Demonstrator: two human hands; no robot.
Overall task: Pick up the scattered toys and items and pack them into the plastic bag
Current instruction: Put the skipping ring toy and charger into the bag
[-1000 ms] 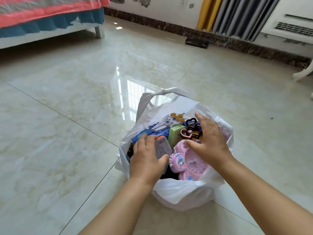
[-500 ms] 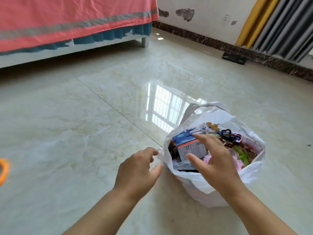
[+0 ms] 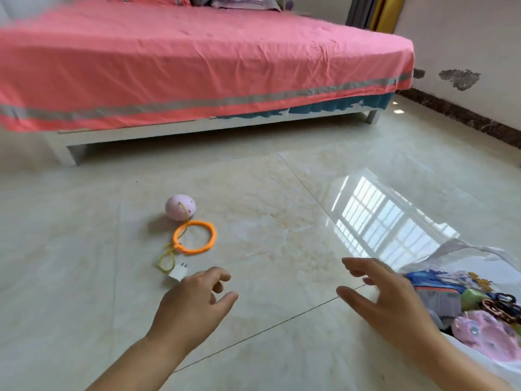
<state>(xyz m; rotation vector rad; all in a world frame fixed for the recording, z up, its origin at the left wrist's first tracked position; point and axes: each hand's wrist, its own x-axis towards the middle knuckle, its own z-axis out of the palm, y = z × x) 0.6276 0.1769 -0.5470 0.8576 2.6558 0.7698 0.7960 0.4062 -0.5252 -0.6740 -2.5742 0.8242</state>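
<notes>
The bag (image 3: 462, 251) sits on the floor (image 3: 282, 221) at the lower right edge of the view, its white plastic mouth open and its far handle standing up. It is packed with toys: a blue box (image 3: 431, 280) at the near left, a green block (image 3: 473, 296) beside it, dark rings (image 3: 499, 304) to the right, and a pink toy (image 3: 485, 337) nearest the camera.

Well apart from the bag, to the left, three things lie on the floor. A pink ball (image 3: 180, 206) rests farthest away. Just in front of it lies an orange ring (image 3: 194, 237), with a thin yellow cord (image 3: 166, 259) running from the ball across the ring and looping down to the left. A white plug (image 3: 178, 272) lies beside that loop, nearest the person.

The left hand (image 3: 194, 303) hovers over the floor just right of the plug, fingers loosely curled, holding nothing. The right hand (image 3: 386, 300) hangs between the left hand and the bag, fingers spread and relaxed, holding nothing. The hands are apart.

Behind stands a bed (image 3: 197, 66) with a pink cover on a white frame. A wall (image 3: 465, 38) with patches of peeled paint runs along the right.
</notes>
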